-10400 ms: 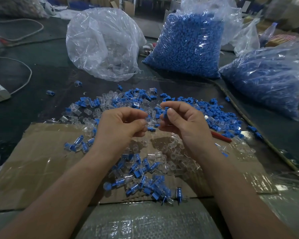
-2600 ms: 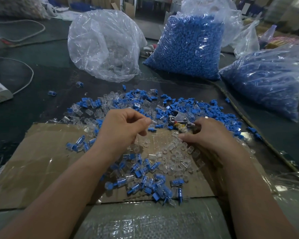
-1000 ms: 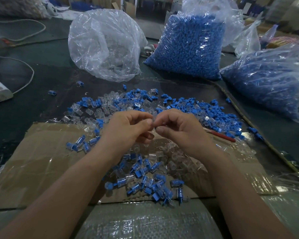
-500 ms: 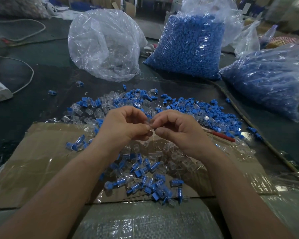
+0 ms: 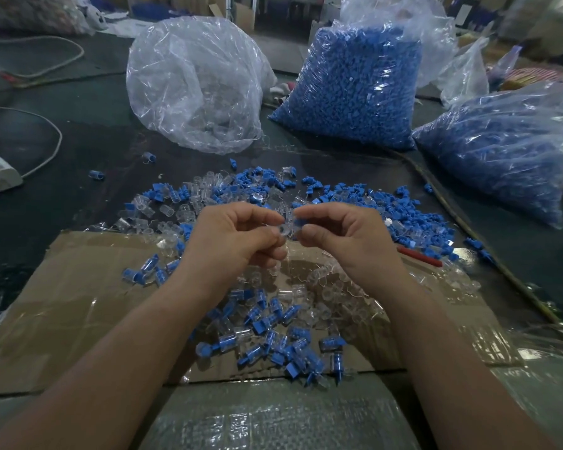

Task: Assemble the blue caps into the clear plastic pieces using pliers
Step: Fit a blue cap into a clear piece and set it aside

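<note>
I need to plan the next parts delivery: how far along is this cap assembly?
Done: a small heap of assembled pieces on the cardboard. In hand: the left hand pinches a clear piece while the right hand pinches a blue cap against it. Left: the big loose pile of caps and clear pieces beyond, plus full bags of blue caps. Early days.

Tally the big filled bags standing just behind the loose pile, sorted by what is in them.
Bags of blue caps: 2
Bag of clear pieces: 1
Total: 3
</note>
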